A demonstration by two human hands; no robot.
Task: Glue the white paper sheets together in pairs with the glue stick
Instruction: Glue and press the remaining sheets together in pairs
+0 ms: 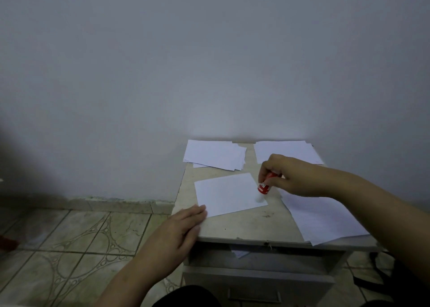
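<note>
My flat, open left hand (186, 223) pins the sheet (229, 194) so my right hand (288, 176), gripping the glue stick (265, 185), can rub its corner.

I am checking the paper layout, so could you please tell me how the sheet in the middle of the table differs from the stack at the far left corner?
The middle sheet is single; the far-left stack is several fanned sheets. The middle sheet is being worked: the left hand presses its near corner and the glue stick, held by the right hand, touches its right edge; the far-left stack lies untouched. Both are white and flat on the table.
</note>
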